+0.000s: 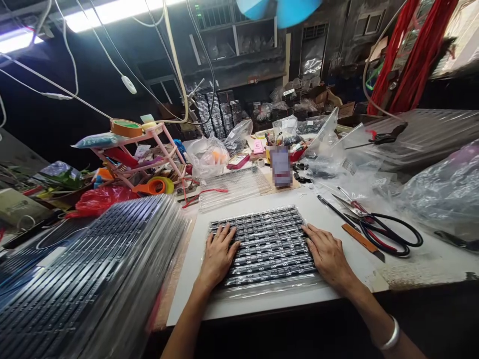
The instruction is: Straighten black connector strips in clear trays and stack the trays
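Note:
A clear plastic tray lies flat on the white worktop, filled with rows of dark strips that carry small pale parts. My left hand rests on the tray's left side, its fingers spread over the edge and the ends of the strips. On the opposite side my right hand lies with stretched fingers against the tray's right edge. Neither hand is wrapped round anything. Just right of my right hand are large black-handled scissors and an orange-handled cutter.
A tall stack of trays with long dark strips stands at the left. Behind the tray are clear empty trays, a pink rack and a tape dispenser. Plastic bags crowd the right. Cables hang overhead.

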Tool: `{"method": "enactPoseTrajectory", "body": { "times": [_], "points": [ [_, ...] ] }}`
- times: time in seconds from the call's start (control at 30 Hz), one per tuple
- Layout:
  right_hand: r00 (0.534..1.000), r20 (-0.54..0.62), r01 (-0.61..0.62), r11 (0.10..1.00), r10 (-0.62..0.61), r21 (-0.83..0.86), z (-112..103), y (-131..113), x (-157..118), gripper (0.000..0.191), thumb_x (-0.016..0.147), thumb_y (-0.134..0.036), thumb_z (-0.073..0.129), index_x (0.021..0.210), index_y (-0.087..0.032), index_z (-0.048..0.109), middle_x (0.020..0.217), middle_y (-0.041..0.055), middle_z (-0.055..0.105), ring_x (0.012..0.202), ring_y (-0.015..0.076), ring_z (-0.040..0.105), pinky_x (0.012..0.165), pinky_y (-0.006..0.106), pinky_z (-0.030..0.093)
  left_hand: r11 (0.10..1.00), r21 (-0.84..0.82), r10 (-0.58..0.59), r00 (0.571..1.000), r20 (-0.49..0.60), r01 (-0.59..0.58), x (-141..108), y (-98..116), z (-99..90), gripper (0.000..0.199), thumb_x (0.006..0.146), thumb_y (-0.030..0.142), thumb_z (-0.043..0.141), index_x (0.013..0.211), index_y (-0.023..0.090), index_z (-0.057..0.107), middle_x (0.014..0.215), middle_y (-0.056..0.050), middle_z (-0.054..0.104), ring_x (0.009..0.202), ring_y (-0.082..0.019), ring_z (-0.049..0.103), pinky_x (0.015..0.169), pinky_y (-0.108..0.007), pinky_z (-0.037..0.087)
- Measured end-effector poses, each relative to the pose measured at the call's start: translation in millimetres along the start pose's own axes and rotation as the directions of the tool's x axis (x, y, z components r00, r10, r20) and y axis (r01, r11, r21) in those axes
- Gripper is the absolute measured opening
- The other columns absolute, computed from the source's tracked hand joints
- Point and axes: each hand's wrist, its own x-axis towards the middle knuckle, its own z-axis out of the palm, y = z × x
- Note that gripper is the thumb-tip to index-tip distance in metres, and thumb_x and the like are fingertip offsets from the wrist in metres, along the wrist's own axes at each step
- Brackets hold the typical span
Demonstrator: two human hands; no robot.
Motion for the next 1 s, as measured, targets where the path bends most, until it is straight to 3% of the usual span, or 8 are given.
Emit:
{"method": "enactPoseTrajectory", "body": {
  "times": [0.57,0.8,0.9,1.0],
  "points": [
    [1.0,-0.003,0.009,1.0,-0.009,-0.001,-2,-1,1,0.044,0.096,-0.032,0.024,0.126,-0.021,0.054,0.128,0.0053,0.055,0.114,0.0238,0.047,0.086,0.045,0.039,1.0,0.009,-0.003,1.0,0.014,0.003,-1,1,-1.0,0.046,0.095,0.042,0.035,0.135,0.023,0.046,0.146,-0.005,0.04,0.136,-0.028,0.033,0.108,-0.052,0.031],
    [0.997,0.067,-0.035,0.999,0.033,0.028,-6,-3,2,0.045,0.095,-0.032,0.024,0.125,-0.02,0.055,0.129,0.0072,0.054,0.115,0.026,0.047,0.089,0.05,0.039,1.0,0.013,-0.013,0.999,0.038,0.013,-1,1,-1.4,0.046,0.095,0.043,0.033,0.136,0.024,0.045,0.146,-0.004,0.039,0.137,-0.027,0.032,0.109,-0.051,0.029],
    [0.996,0.091,-0.025,0.998,0.02,0.055,-14,-8,11,0.042,0.093,-0.03,0.027,0.122,-0.021,0.056,0.128,0.008,0.054,0.114,0.0278,0.048,0.087,0.052,0.04,1.0,0.017,-0.011,0.999,0.033,0.011,-1,1,-1.3,0.046,0.095,0.042,0.034,0.136,0.024,0.045,0.146,-0.004,0.039,0.137,-0.027,0.032,0.109,-0.051,0.029],
    [0.999,0.004,0.045,0.989,-0.046,0.141,-32,-25,25,0.038,0.093,-0.028,0.033,0.125,-0.023,0.053,0.126,0.0071,0.055,0.112,0.0274,0.049,0.085,0.05,0.041,1.0,0.024,-0.005,1.0,0.022,0.004,0,1,-0.8,0.046,0.095,0.042,0.034,0.136,0.024,0.045,0.146,-0.004,0.039,0.137,-0.027,0.032,0.109,-0.051,0.03]
  ]
}}
